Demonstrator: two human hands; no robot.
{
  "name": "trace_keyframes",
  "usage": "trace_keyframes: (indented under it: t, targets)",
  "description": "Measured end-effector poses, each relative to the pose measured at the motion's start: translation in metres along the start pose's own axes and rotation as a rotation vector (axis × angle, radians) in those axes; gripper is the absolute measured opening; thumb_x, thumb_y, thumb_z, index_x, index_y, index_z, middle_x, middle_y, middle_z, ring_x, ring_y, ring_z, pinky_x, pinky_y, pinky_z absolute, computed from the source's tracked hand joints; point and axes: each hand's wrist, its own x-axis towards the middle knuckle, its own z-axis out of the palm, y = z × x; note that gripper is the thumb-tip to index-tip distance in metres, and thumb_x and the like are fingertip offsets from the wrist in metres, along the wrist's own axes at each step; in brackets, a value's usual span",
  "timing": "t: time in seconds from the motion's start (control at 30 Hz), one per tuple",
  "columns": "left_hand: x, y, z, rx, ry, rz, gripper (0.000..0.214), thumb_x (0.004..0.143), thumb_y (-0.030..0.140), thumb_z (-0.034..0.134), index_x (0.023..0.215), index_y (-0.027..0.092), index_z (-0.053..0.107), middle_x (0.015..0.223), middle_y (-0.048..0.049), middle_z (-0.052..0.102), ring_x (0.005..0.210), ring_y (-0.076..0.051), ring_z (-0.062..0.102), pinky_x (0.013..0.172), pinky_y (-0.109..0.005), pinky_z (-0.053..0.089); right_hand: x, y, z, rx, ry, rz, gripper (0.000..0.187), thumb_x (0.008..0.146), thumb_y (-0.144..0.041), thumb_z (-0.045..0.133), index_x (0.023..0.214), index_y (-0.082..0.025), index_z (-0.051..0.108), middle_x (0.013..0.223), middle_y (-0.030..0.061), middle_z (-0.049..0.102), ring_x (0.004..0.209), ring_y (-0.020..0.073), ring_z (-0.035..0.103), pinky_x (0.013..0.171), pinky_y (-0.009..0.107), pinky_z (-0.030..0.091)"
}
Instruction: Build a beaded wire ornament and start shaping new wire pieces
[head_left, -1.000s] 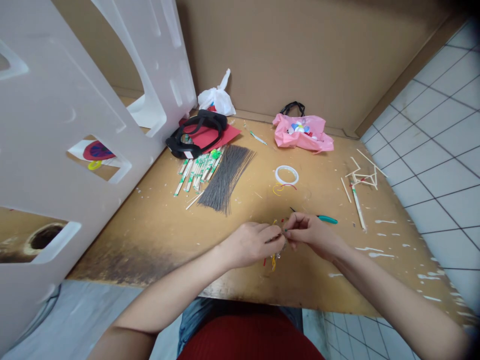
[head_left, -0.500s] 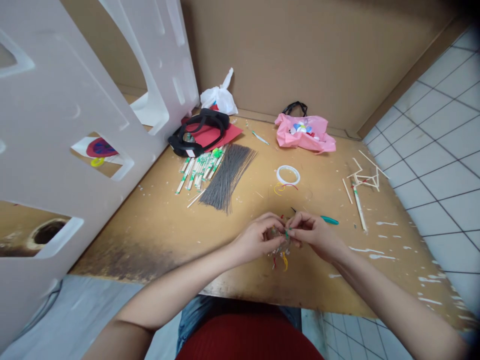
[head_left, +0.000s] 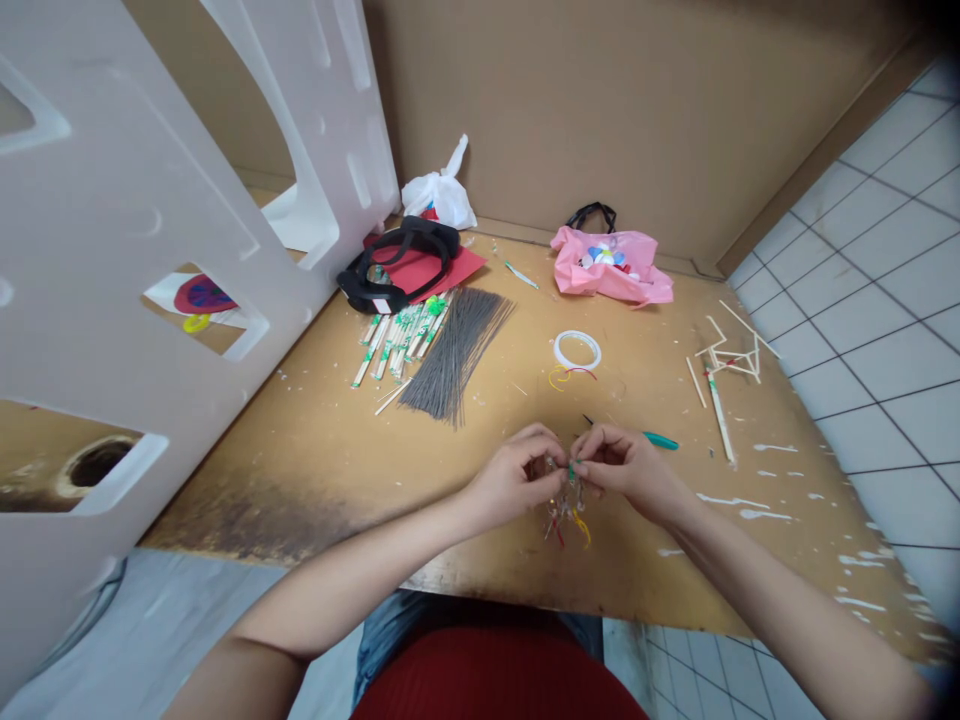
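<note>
Close together above the table's front part, my left hand (head_left: 523,468) and my right hand (head_left: 621,468) both pinch a small tangle of wire (head_left: 568,500). Clear bits and red, yellow and green strands hang from it. A green piece shows between my right fingertips. My fingers hide much of the tangle, so its exact shape is unclear. Just behind my right hand lies a tool with a teal handle (head_left: 661,440) and a dark tip. Beyond the hands rests a white roll of tape (head_left: 577,350), with yellow and red strands (head_left: 561,377) at its near edge.
Left of centre lie a bundle of grey wires (head_left: 454,360), wrapped chopsticks (head_left: 397,340) and a black headset strap (head_left: 397,265) on red paper. Bags, one white (head_left: 440,197) and one pink (head_left: 613,265), stand at the back. A stick frame (head_left: 735,365) lies right. A white plastic panel (head_left: 187,180) borders the left.
The hanging yellow strand has swung slightly right and down, and the tangle has turned a little between my fingers. Both hands stay in nearly the same place.
</note>
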Motion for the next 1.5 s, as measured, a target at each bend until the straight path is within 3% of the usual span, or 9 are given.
trace_keyframes:
  t: [0.4,0.7,0.87,1.07,1.2,1.3,1.5]
  targets:
    - [0.0,0.005,0.001,0.026,0.034,-0.027,0.008,0.076,0.021,0.058,0.08,0.013,0.058,0.082,-0.0018,0.053,0.055,-0.003,0.041,0.05,-0.016,0.032,-0.001,-0.003,0.003,-0.01,-0.005,-0.061,0.016,0.066,-0.023,0.072,0.066,-0.017,0.058,0.073,-0.0011,0.061,0.049,0.0056,0.054,0.045,0.02,0.045]
    - [0.0,0.001,-0.001,0.092,0.048,0.044,0.006,0.078,0.02,0.057,0.078,0.014,0.058,0.081,-0.0013,0.053,0.056,-0.004,0.042,0.051,-0.016,0.033,-0.003,-0.004,0.005,-0.2,0.033,-0.152,0.013,0.069,-0.023,0.067,0.067,-0.018,0.055,0.069,-0.0005,0.059,0.05,0.0068,0.051,0.046,0.021,0.042]
    - [0.0,0.003,-0.002,0.138,0.033,0.028,0.004,0.077,0.018,0.055,0.079,0.014,0.056,0.08,-0.0002,0.051,0.054,-0.004,0.042,0.051,-0.017,0.033,-0.007,0.001,0.007,-0.578,0.11,-0.395,0.01,0.074,-0.017,0.059,0.068,-0.019,0.052,0.069,0.0007,0.059,0.059,0.0108,0.054,0.052,0.023,0.044]
    - [-0.002,0.004,0.001,0.232,0.018,0.009,0.005,0.077,0.018,0.054,0.08,0.016,0.057,0.072,0.0015,0.053,0.056,-0.005,0.044,0.053,-0.018,0.035,-0.012,0.02,0.003,-1.103,0.206,-0.917,0.016,0.077,-0.008,0.054,0.085,-0.021,0.054,0.086,0.0064,0.063,0.077,0.0152,0.061,0.064,0.027,0.051]
    - [-0.002,0.001,0.003,0.14,0.007,-0.039,0.009,0.08,0.021,0.052,0.083,0.015,0.058,0.069,0.0013,0.054,0.054,-0.005,0.043,0.052,-0.018,0.034,-0.009,0.042,-0.012,-1.27,0.203,-1.142,0.022,0.076,-0.008,0.06,0.094,-0.02,0.056,0.089,0.0087,0.066,0.08,0.0176,0.063,0.066,0.029,0.052]
    - [-0.001,-0.003,0.004,0.01,0.005,-0.096,0.011,0.082,0.023,0.051,0.087,0.014,0.056,0.065,0.0019,0.054,0.052,-0.005,0.044,0.049,-0.016,0.034,-0.005,0.053,-0.02,-1.283,0.169,-1.205,0.024,0.078,-0.009,0.058,0.098,-0.022,0.056,0.091,0.0072,0.068,0.082,0.0174,0.064,0.068,0.029,0.051]
    - [-0.001,-0.006,0.008,-0.102,-0.049,-0.085,0.015,0.082,0.022,0.05,0.095,0.015,0.055,0.077,-0.0022,0.064,0.064,-0.008,0.057,0.058,-0.018,0.044,-0.002,0.053,-0.021,-1.21,0.15,-1.202,0.023,0.08,-0.008,0.055,0.1,-0.019,0.058,0.09,0.0071,0.069,0.083,0.017,0.064,0.069,0.028,0.051]
